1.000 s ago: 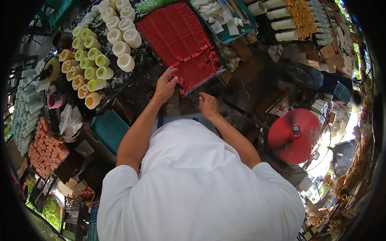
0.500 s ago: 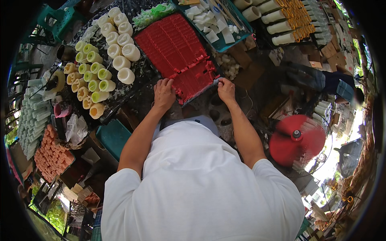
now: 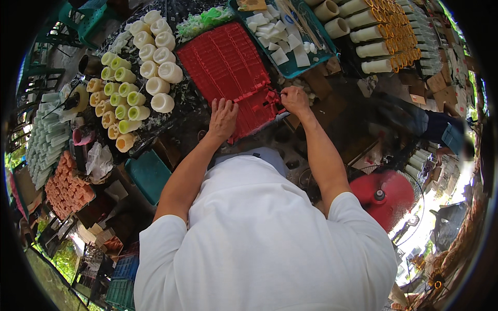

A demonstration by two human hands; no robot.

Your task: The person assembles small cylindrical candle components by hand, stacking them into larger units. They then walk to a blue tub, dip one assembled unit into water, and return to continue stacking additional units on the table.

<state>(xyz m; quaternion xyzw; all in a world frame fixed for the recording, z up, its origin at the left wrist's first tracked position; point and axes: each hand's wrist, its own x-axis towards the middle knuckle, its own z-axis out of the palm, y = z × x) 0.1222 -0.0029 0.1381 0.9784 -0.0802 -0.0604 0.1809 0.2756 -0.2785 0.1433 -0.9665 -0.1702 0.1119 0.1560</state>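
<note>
On the cluttered bench, red ribbed sheet point(image 3: 223, 67) lies flat. Left hand point(image 3: 223, 118) presses its near edge, fingers spread; right hand point(image 3: 294, 99) pinches loose red strips point(image 3: 264, 98). Risk: tugging may tear strips or knock the nearby candles point(image 3: 150, 78).

Right hand point(image 3: 293, 98) now off the red slab's point(image 3: 223, 62) corner, onto its raised strips point(image 3: 262, 98).

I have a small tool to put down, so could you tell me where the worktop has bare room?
The only open patch is the dark strip between the cream and yellow candles and the left hand. The red slab, the teal tray of white pieces and the candle rows crowd the rest.
</note>
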